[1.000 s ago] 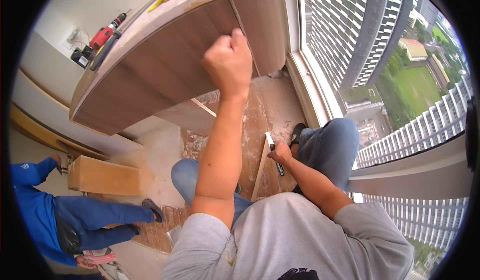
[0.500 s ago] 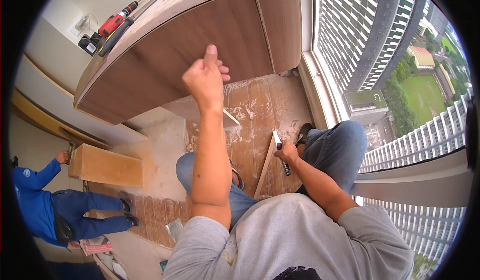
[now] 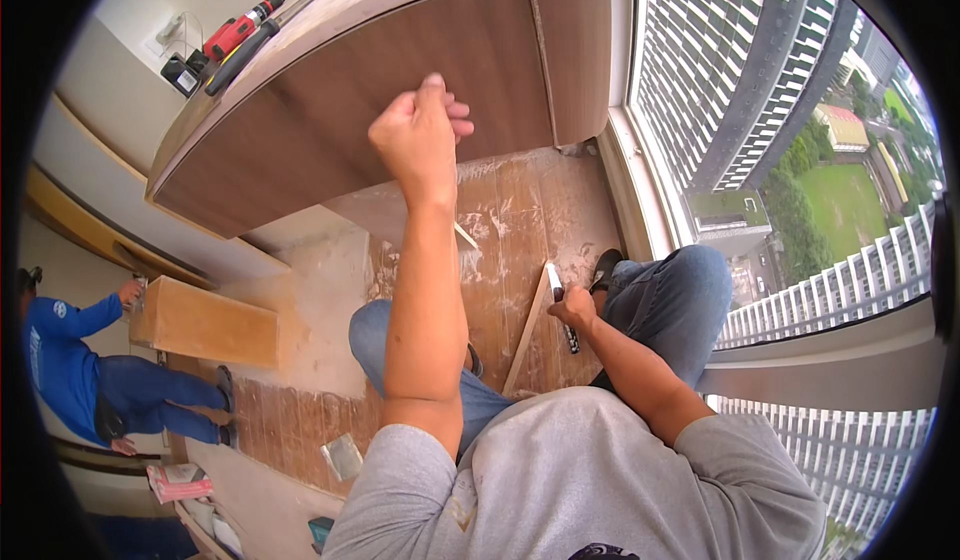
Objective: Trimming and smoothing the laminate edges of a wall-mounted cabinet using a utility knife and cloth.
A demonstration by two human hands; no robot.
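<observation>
My left hand [image 3: 418, 140] is raised in front of the curved brown wood-grain panel [image 3: 330, 100]. Its fingers are curled and the thumb points up; whether anything thin is pinched in it is hidden. Lower down, by my right knee, my right hand [image 3: 573, 307] is closed round a slim black-handled tool [image 3: 555, 280] with a pale, blade-like end pointing away from me. A narrow wooden strip [image 3: 526, 345] lies slanting beside that hand, partly behind the tool.
A red drill [image 3: 232, 37] and a dark-handled tool [image 3: 240, 58] lie on the cabinet top. Dusty wooden flooring [image 3: 510, 210] stretches below. Windows [image 3: 650, 175] run along the right. At left, a person in blue [image 3: 70, 335] stands with a hand at a tan box [image 3: 205, 322].
My left hand has shifted slightly to the right and farther up along the panel, still curled. The right hand keeps its place with the tool. The person in blue has moved a little.
</observation>
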